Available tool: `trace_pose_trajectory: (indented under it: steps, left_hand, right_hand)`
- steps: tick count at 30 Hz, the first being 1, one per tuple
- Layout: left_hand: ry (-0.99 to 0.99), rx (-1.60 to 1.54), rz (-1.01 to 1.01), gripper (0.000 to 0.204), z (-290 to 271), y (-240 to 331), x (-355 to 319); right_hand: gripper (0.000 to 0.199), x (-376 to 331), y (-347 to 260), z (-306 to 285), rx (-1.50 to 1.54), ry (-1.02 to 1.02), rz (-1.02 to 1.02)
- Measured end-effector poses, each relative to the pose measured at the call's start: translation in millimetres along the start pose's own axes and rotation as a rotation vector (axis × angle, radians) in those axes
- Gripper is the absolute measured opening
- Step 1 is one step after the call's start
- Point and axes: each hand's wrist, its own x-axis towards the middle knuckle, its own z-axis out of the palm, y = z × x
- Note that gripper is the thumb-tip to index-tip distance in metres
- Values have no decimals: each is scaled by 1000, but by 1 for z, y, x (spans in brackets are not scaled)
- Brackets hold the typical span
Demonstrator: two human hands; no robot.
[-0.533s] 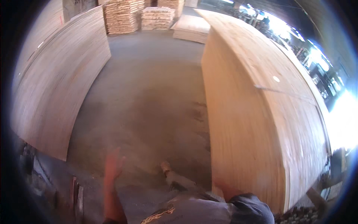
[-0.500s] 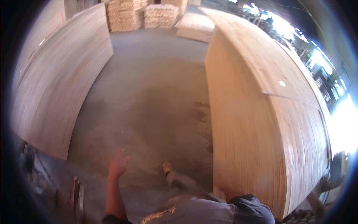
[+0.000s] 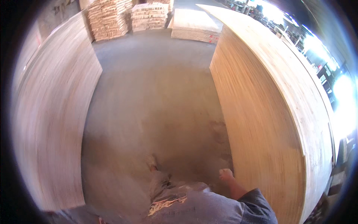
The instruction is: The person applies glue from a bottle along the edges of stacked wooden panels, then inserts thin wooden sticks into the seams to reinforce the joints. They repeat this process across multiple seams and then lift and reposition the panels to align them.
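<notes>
Low in the picture, my right hand [image 3: 226,174] hangs beside the lower front of a tall stack of pale wooden sheets [image 3: 261,123]. Its fingers look curled into a loose fist, with nothing visible in them. Whether the hand touches the stack I cannot tell; it appears just left of its side. My left hand is out of the picture. To my left rises another tall stack of wooden sheets [image 3: 56,112], its layered side facing the aisle. One of my feet [image 3: 152,162] shows ahead of my body on the concrete floor [image 3: 156,97].
Both stacks line the aisle where I stand. Across its far end are bundles of stacked wood pieces [image 3: 108,18], a smaller bundle [image 3: 150,16] and a low stack of sheets [image 3: 194,24]. Cluttered equipment [image 3: 294,37] and bright openings lie beyond the right stack.
My left hand, which was stretched out open, has dropped out of view. My right hand has swung forward from beside my body into sight. The view has shifted, and the far stacks look closer.
</notes>
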Motion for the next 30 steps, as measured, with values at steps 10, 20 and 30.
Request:
trace_pose_trajectory:
  steps: [10, 20, 30]
  left_hand:
    - [570, -169, 578, 45, -591, 462, 372]
    - [218, 201, 508, 47, -900, 870, 594]
    - [0, 402, 359, 37, -1077, 1178, 810]
  right_hand:
    - [23, 374, -224, -176, 634, -285, 468]
    - [21, 850, -245, -252, 1267, -478, 787]
    - [49, 1407, -281, -723, 796, 227, 451]
